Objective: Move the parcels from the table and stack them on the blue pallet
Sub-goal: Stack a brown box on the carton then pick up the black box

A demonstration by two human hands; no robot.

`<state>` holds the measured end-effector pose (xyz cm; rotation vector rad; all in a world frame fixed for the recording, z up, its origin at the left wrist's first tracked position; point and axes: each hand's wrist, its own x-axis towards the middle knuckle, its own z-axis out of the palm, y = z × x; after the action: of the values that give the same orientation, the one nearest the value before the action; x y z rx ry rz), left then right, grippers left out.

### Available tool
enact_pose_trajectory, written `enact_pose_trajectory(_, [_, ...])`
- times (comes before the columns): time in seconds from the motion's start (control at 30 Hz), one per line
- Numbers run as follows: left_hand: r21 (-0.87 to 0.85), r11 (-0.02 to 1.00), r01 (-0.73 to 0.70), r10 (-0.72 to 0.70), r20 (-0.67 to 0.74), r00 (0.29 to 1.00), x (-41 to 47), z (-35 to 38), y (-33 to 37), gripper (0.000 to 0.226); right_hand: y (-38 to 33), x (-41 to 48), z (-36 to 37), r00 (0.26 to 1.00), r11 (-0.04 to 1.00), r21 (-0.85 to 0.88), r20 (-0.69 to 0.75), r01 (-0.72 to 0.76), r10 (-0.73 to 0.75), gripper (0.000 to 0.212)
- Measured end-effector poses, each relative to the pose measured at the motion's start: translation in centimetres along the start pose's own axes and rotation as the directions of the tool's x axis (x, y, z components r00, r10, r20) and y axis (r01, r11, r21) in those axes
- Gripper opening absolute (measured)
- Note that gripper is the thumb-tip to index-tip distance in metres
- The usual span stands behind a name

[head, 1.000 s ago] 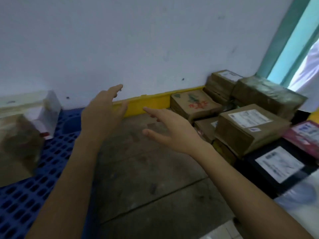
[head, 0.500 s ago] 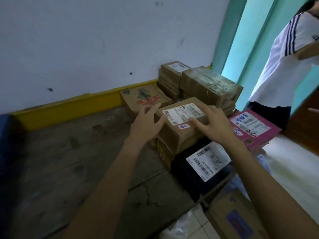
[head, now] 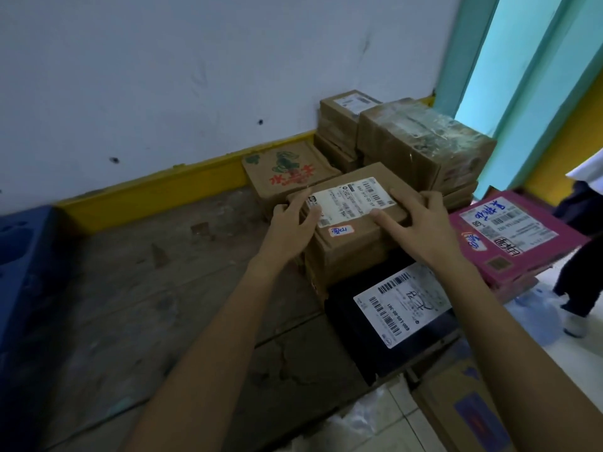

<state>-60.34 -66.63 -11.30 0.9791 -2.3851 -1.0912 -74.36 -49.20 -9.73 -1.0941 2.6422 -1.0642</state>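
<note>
A brown cardboard parcel [head: 350,234] with a white shipping label lies on top of a low stack on the worn wooden table [head: 146,288]. My left hand [head: 292,230] clasps its left end, thumb on the label. My right hand [head: 421,226] presses on its right top edge, fingers spread over the box. Around it lie a black parcel [head: 385,347] with a white label, a pink box [head: 512,236], a flat printed carton [head: 287,171] and a taped brown box [head: 424,145]. The blue pallet [head: 19,256] shows at the far left edge.
A white wall with a yellow base strip runs behind the table. A teal door frame [head: 479,60] stands at the right. Another person [head: 577,256] stands at the right edge on the tiled floor. A cardboard box [head: 470,412] sits below the table's front right.
The view swung right, from the pallet to the parcel pile. Both hands went from hovering apart over the bare table to closing on the two ends of the labelled brown parcel.
</note>
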Motion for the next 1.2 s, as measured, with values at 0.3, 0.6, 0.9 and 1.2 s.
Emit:
enact_pose_trajectory(0.3, [0.050, 0.998, -0.028, 0.032, -0.088, 0.996, 0.4, -8.3, -0.4, 0.048, -6.3, 1.2, 2.7, 0.989, 0.987, 0.052, -0.008, 0.150, -0.150, 0.065])
enact_pose_trajectory(0.6, [-0.110, 0.992, 0.058, -0.093, -0.348, 0.933, -8.4, -20.5, -7.0, 0.047, -18.6, -2.7, 10.5, 0.920, 0.927, 0.105, 0.128, 0.360, -0.371, 0.071])
enact_pose_trajectory(0.9, [-0.052, 0.984, 0.169, -0.171, -0.530, 0.830, -21.3, -32.6, -14.7, 0.046, -31.9, -12.5, 17.7, 0.823, 0.836, 0.193, 0.165, 0.514, -0.544, 0.072])
enact_pose_trajectory(1.2, [-0.011, 0.970, 0.242, -0.201, -0.594, 0.779, -34.3, -44.0, -24.6, 0.041, -43.4, -25.5, 25.2, 0.762, 0.803, 0.272, 0.261, 0.530, -0.592, 0.084])
